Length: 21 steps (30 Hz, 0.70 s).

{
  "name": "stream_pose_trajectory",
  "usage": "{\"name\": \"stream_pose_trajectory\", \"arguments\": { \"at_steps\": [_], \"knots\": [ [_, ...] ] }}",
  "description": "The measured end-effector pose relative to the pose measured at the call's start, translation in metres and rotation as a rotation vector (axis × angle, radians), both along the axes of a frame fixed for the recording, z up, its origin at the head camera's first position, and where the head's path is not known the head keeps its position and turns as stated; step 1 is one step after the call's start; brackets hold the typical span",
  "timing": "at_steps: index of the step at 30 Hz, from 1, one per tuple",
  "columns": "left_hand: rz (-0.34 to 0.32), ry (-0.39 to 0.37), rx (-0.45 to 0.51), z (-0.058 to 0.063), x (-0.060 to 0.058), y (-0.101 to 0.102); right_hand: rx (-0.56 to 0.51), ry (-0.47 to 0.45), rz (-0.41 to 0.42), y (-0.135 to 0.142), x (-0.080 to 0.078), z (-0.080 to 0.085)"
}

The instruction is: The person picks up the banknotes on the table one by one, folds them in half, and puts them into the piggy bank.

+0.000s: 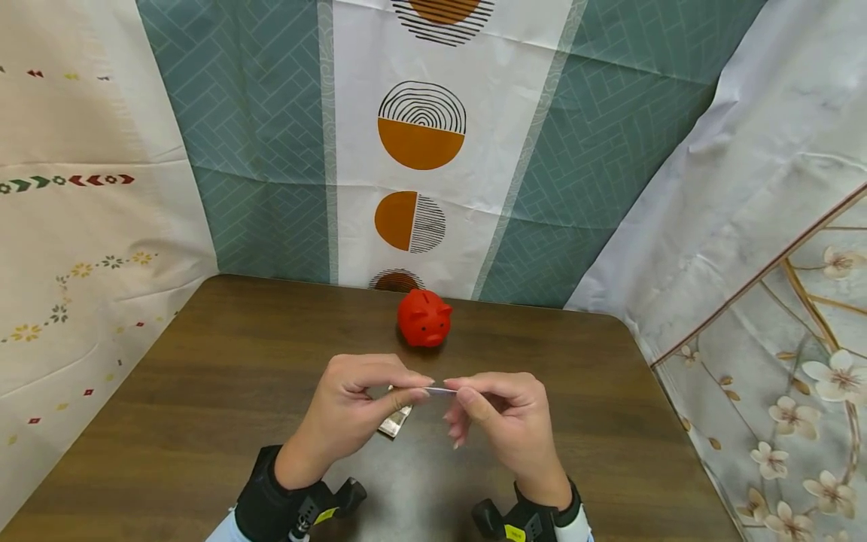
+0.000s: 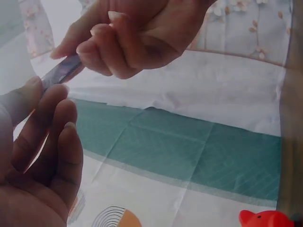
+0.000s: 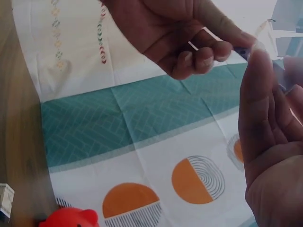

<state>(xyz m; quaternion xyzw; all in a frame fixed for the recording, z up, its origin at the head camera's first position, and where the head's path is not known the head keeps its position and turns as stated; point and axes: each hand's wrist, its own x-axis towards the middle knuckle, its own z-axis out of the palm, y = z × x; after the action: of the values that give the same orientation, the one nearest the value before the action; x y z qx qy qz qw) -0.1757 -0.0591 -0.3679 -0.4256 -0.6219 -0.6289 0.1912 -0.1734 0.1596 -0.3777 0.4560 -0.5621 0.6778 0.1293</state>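
Observation:
Both hands pinch the two ends of a thin folded banknote (image 1: 440, 391), held level over the table; in the left wrist view it shows as a narrow grey-purple printed strip (image 2: 61, 72). My left hand (image 1: 362, 406) grips one end between thumb and forefinger. At the other end, my right hand (image 1: 504, 406) does the same, its other fingers loosely bent. A pale printed folded paper (image 1: 395, 421) lies on the table, partly hidden behind the left hand. Just beyond the hands stands a red piggy bank (image 1: 424, 319), facing me, with a slot on top.
The brown wooden table (image 1: 284, 324) ends at a patterned cloth (image 1: 271, 150) hanging behind the piggy bank. Pale flowered curtains (image 1: 779, 421) hang at the right, and a cream cloth (image 1: 88, 301) hangs at the left. Each wrist wears a black camera strap.

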Motion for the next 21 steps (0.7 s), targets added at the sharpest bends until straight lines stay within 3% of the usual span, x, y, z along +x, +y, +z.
{"name": "stream_pose_trajectory", "arguments": {
  "at_steps": [3,8,15,21],
  "knots": [
    [-0.01,-0.055,0.016,0.0,0.002,0.0,-0.006,-0.011,-0.018,-0.001,0.0,0.001],
    [-0.006,-0.164,0.012,-0.002,0.005,0.004,0.006,-0.002,-0.118,-0.003,0.002,0.002],
    [0.042,-0.11,0.015,-0.004,0.007,0.01,0.003,0.01,-0.184,-0.008,0.004,0.001],
    [0.073,-0.058,0.014,-0.003,0.007,0.011,-0.017,0.017,-0.189,-0.013,0.005,0.0]
  ]
}}
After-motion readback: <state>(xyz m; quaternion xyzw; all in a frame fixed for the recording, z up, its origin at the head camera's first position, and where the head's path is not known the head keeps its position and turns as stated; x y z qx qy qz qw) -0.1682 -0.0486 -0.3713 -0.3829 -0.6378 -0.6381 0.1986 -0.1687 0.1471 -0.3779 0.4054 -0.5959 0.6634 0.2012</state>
